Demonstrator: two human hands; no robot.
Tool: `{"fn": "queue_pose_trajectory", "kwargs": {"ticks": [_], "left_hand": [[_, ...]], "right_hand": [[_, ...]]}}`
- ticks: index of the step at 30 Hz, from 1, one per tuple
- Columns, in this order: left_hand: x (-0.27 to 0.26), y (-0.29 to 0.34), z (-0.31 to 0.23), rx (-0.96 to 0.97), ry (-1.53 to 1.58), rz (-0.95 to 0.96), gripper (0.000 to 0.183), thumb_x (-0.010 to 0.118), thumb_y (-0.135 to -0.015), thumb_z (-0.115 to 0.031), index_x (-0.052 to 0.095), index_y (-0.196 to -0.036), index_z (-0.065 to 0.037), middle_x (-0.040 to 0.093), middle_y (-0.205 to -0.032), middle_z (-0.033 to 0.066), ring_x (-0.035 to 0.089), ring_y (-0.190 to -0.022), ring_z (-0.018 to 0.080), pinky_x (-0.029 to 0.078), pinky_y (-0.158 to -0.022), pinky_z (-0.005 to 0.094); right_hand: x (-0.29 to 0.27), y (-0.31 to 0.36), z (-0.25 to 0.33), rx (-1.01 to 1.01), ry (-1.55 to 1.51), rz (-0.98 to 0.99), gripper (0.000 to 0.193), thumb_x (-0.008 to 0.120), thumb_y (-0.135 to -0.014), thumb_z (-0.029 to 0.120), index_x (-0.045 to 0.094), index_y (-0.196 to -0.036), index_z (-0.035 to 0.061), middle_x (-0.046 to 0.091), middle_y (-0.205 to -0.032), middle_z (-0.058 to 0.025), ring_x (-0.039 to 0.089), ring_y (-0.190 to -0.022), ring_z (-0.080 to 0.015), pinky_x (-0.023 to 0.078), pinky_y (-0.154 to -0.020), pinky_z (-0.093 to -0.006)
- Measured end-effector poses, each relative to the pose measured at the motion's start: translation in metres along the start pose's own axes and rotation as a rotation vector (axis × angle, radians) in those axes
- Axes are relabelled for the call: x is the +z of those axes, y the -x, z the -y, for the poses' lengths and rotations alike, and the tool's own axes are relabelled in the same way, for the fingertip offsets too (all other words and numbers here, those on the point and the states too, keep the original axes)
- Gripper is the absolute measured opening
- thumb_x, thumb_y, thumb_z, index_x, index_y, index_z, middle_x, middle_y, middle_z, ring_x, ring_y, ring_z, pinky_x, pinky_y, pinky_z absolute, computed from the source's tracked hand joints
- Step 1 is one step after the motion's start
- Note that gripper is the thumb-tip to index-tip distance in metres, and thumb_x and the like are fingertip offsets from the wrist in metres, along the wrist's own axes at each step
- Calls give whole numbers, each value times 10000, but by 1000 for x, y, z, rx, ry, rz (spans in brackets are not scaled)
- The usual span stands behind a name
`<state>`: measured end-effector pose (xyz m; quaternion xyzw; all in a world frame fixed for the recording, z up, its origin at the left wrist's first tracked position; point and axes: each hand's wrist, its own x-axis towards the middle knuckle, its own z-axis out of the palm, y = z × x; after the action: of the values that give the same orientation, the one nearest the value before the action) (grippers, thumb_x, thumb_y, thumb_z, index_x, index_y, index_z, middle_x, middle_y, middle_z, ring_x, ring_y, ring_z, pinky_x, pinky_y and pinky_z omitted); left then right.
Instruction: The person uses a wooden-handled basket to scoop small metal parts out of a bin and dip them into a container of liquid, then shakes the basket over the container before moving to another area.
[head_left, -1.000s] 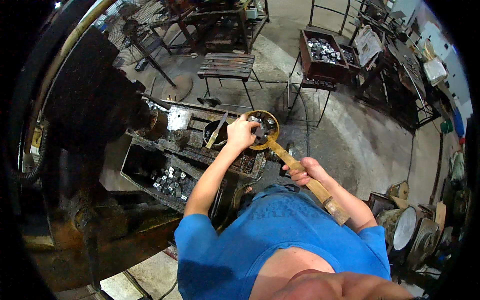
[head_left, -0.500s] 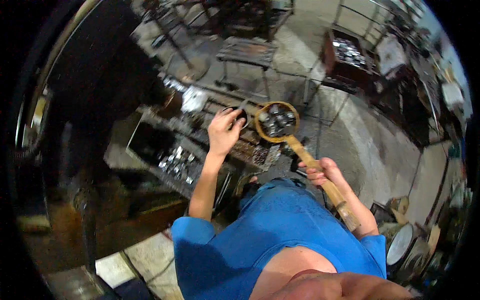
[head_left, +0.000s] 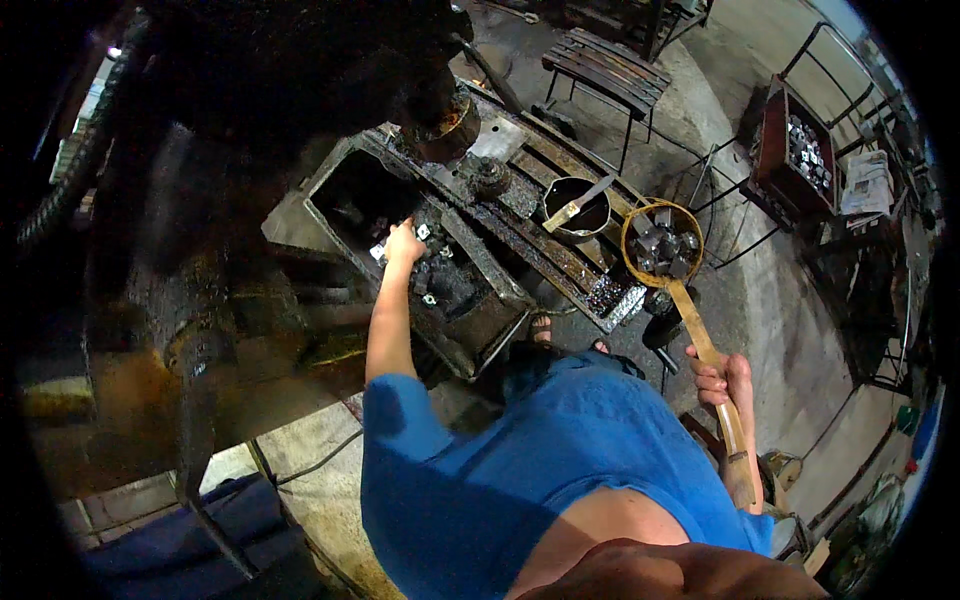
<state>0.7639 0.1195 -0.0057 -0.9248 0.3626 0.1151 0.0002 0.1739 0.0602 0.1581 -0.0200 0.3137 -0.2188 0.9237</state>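
The left hand (head_left: pixel 402 243) reaches up into the dark metal bin (head_left: pixel 455 290) at the centre of the frame, beside the big black press (head_left: pixel 250 120) that fills the upper left. Its fingers are bent down onto the heap of small metal blanks (head_left: pixel 432 275) in the bin; whether they have closed on a piece cannot be told, since the fingertips are hidden among the parts.

The right hand (head_left: pixel 722 384), at the lower right, is wrapped firmly round the long wooden handle of a round wire basket (head_left: pixel 661 243). The basket is held out level, right of centre, just beyond the end of the slatted table (head_left: pixel 560 250), and already carries a small load of dark square pieces, perhaps a third full as far as the view shows. A black pot (head_left: pixel 576 208) with a flat stick across it stands on the table just left of the basket.

Judged from this, the loading is partly done: some blanks are in the basket, plenty lie in the bin, and the left hand is at the bin, well apart from the basket. A red crate (head_left: pixel 800 150) of shiny parts stands at the upper right, untouched.
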Motion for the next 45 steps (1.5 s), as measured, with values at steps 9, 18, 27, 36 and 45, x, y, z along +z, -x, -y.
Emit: {"fn": "queue_pose_trajectory", "kwargs": {"ticks": [9, 18, 27, 36, 45], "left_hand": [[50, -53, 26, 280, -400, 184, 512, 589, -694, -135, 473, -1189, -201, 482, -1152, 172, 561, -972, 310, 474, -792, 407], [37, -61, 34, 339, -386, 271, 629, 643, -617, -172, 473, -1212, -279, 448, -1186, 152, 508, -1053, 316, 443, -855, 417], [25, -55, 13, 152, -250, 271, 614, 684, -583, -270, 517, -1174, -246, 478, -1180, 97, 494, -1057, 312, 439, -867, 381], [67, -75, 34, 170, -176, 13, 566, 648, -556, -344, 575, -1095, -189, 499, -1187, 184, 533, -1017, 330, 455, -836, 405], [71, -76, 32, 62, -206, 37, 565, 643, -621, -503, 579, -1114, -237, 465, -1244, 162, 491, -1105, 267, 447, -851, 369]], "right_hand": [[8, 1, -5, -36, -23, -4, 537, 533, -787, 255, 367, -1176, -76, 332, -706, 4, 309, -476, -29, 265, -345, -155], [13, 0, -5, -12, 28, -85, 542, 539, -771, 262, 375, -1171, -64, 336, -691, 5, 314, -464, -27, 273, -341, -153], [18, -3, -6, -30, 10, -139, 544, 527, -736, 261, 390, -1146, -70, 340, -687, 5, 309, -454, -22, 267, -329, -149], [16, 1, -9, -50, -36, -143, 506, 445, -686, 182, 417, -1119, -77, 327, -665, 15, 276, -434, -17, 253, -325, -146], [24, -1, -8, -40, -54, -152, 482, 455, -687, 149, 422, -1109, -81, 349, -654, -3, 291, -434, -27, 261, -322, -154]]}}
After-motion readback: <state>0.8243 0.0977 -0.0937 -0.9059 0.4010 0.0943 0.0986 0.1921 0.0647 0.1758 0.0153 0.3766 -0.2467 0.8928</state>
